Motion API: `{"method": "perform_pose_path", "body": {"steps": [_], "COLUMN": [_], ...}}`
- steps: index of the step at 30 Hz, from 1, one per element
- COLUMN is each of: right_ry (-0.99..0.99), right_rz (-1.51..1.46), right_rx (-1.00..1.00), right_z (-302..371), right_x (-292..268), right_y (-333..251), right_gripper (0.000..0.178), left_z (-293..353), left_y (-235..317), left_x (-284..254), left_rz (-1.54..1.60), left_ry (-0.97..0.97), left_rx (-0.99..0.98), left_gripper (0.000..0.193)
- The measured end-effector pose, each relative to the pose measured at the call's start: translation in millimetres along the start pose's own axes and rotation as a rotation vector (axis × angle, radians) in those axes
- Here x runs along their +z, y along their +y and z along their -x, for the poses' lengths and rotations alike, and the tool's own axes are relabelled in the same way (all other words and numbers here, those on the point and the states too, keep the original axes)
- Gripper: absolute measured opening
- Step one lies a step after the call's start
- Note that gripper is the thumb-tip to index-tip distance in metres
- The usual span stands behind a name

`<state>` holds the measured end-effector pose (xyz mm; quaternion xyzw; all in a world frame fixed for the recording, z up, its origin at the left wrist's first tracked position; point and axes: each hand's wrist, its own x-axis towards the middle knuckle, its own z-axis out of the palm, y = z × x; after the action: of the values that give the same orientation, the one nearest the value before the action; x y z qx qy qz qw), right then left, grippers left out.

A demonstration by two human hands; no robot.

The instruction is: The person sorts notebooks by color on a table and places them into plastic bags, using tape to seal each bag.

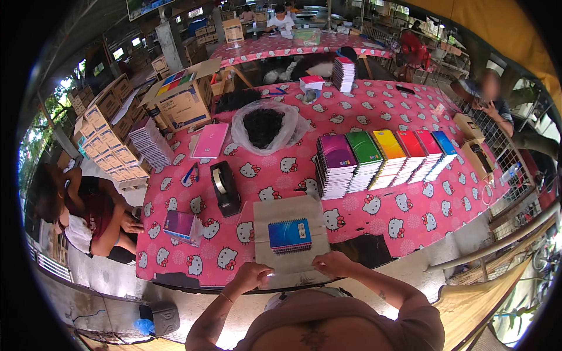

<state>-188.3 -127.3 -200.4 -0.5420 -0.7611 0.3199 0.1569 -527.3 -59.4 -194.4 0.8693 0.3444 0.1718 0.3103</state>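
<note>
Pink tablecloth (363,225), blue notebook (290,235) just beyond the fingers (323,265)

The person wears a dusky mauve-brown top (304,304) with a wide, rounded neckline and a loose short sleeve (422,326) on the right. A thin band (226,298) circles the left wrist; the left hand (250,276) and right hand (331,264) are bare. A small dark mark (383,295) shows on the right forearm (373,281) (a larger, branching marking (316,334) sits at the chest, its detail blurred)

Gap beyond paper (266,257), dispenser (229,202) left, notebooks (383,167) right
</note>
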Motion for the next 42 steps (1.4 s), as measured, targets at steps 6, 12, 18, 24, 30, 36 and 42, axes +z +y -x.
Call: {"method": "perform_pose_path", "body": {"steps": [6,12,18,24,30,36,42], "right_ry": [-0.113,-0.064,-0.087,0.061,0.103,0.128,0.129], "right_rz": [0.081,-0.030,0.020,0.232,0.366,0.430,0.338], "right_rx": [0.136,-0.132,-0.044,-0.019,-0.005,-0.040,-0.053], "right_z": [-5,-10,-17,1,0,-1,7], "right_x": [-4,9,31,14,4,2,-6], "right_y": [-4,-3,14,-20,-33,-39,-34], "right_gripper": [0.026,0.029,0.040,0.056,0.071,0.076,0.073], "left_z": [-9,-6,-5,-22,-20,-40,-16], "left_y": [2,-8,-4,34,41,50,18], "left_x": [3,1,3,18,-2,63,-6], "left_rz": [0.127,0.320,0.079,-0.317,-0.179,-0.348,0.018], "left_ry": [-0.075,-0.120,-0.161,0.039,-0.090,-0.141,-0.054], "left_rx": [-0.226,-0.037,-0.083,0.155,-0.012,-0.109,-0.113], "left_gripper": [0.008,0.013,0.017,0.026,0.034,0.029,0.020]}}
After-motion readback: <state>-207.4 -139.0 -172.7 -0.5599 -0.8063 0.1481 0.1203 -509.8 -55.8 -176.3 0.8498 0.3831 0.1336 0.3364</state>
